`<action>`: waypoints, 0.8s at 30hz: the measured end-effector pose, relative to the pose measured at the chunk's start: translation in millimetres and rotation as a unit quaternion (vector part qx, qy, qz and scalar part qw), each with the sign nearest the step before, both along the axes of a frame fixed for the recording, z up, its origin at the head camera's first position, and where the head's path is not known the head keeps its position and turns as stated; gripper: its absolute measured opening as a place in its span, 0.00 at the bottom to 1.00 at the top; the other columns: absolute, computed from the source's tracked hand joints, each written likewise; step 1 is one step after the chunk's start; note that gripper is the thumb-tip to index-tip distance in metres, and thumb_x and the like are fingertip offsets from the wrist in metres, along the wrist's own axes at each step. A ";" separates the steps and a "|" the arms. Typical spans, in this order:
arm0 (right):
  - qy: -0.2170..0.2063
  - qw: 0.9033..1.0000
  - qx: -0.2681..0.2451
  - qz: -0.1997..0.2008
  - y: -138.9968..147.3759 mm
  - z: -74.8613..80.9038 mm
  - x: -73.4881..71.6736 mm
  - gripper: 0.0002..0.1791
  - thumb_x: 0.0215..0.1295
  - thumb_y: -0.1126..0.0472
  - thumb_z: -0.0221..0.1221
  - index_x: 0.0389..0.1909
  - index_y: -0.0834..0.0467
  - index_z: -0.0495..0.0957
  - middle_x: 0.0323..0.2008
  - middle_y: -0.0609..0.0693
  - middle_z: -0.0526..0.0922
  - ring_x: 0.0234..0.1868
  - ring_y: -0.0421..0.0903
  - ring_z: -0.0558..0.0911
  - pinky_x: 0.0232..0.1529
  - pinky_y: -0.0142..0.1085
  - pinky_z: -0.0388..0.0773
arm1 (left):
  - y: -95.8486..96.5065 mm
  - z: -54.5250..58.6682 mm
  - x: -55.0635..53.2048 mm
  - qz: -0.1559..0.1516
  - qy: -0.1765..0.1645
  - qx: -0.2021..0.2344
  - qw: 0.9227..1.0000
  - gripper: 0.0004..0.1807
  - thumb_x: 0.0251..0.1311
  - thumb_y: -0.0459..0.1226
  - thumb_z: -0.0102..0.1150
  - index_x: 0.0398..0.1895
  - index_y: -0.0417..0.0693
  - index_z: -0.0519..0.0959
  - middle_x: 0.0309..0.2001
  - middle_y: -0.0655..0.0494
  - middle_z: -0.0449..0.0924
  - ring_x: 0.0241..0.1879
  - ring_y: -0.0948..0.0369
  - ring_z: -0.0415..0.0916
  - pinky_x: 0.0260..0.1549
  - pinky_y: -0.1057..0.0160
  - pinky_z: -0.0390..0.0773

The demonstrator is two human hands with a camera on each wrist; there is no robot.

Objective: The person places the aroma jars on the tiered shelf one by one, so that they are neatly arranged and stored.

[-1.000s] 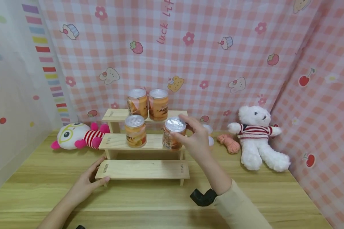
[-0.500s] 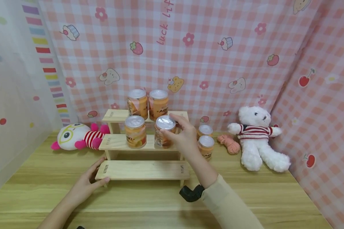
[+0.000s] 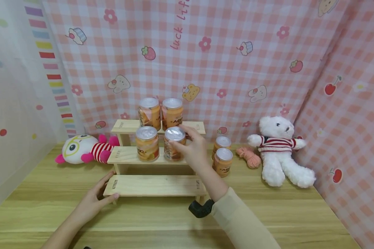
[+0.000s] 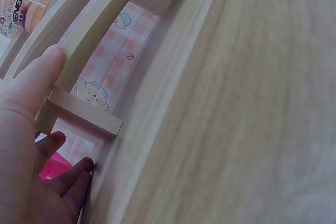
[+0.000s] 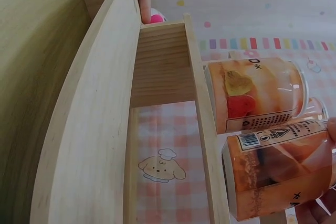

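Note:
A three-tier wooden display stand [image 3: 156, 185] stands on the table. My left hand [image 3: 91, 200] grips the left end of its lowest tier, thumb at the front corner in the left wrist view. On the middle tier, my right hand [image 3: 195, 152] holds an orange-labelled can [image 3: 171, 152] with a silvery lid between thumb and fingers. Left of it, a small gap away in the head view, stands a matching can [image 3: 147, 147]. Two more cans stand side by side on the top tier, the left one [image 3: 149, 116] close against the right one [image 3: 172, 114]. All are upright.
Right of the stand, two similar cans stand on the table, the front one [image 3: 222, 164] partly covering the rear one [image 3: 222, 142]. Beyond them lie a pink yarn skein [image 3: 248, 157] and a white teddy bear [image 3: 277, 152]. A pink-and-white plush toy [image 3: 81, 148] lies at the left.
My right hand has slid leftward with its can along the middle tier, closer to the neighbouring can. The two table cans have come into fuller view. My left hand stays put.

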State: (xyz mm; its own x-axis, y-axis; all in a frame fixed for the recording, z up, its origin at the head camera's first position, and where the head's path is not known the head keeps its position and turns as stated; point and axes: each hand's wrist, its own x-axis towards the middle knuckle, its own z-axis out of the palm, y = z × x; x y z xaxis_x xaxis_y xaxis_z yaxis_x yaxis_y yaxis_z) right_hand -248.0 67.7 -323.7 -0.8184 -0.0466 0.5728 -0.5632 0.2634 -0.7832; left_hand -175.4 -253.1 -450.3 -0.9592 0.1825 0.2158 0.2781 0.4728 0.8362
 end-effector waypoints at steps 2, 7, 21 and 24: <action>-0.001 1.000 0.001 -0.002 -2.2 0.2 -1.1 0.31 0.51 0.62 0.72 0.58 0.64 0.75 0.53 0.53 0.78 0.52 0.47 0.77 0.52 0.42 0.74 | -0.3 -0.4 -0.1 0.000 0.001 0.001 1.000 0.43 0.60 0.40 0.64 0.74 0.43 0.52 0.67 0.34 0.60 0.60 0.43 0.63 0.48 0.80 0.62; -0.011 1.000 -0.001 -0.008 -6.7 0.2 -3.3 0.31 0.51 0.63 0.72 0.58 0.64 0.76 0.53 0.54 0.78 0.53 0.47 0.77 0.53 0.40 0.73 | -1.2 -1.5 -0.5 0.002 0.000 -0.001 1.000 0.43 0.60 0.40 0.64 0.75 0.45 0.53 0.65 0.34 0.63 0.58 0.59 0.67 0.48 0.79 0.64; -0.032 0.999 0.000 -0.017 -9.1 0.5 -2.7 0.31 0.53 0.62 0.71 0.58 0.63 0.75 0.55 0.54 0.77 0.53 0.48 0.76 0.53 0.40 0.73 | -0.5 -0.5 0.0 -0.002 -0.003 0.004 1.000 0.43 0.60 0.40 0.64 0.75 0.43 0.52 0.68 0.35 0.57 0.61 0.42 0.61 0.48 0.81 0.61; -0.031 0.999 0.007 -0.017 -9.1 0.4 -2.8 0.30 0.54 0.61 0.71 0.59 0.62 0.75 0.56 0.54 0.77 0.54 0.48 0.76 0.54 0.39 0.72 | -0.6 0.4 0.1 0.000 -0.004 0.001 1.000 0.43 0.60 0.40 0.64 0.75 0.44 0.52 0.69 0.35 0.56 0.62 0.41 0.60 0.48 0.81 0.60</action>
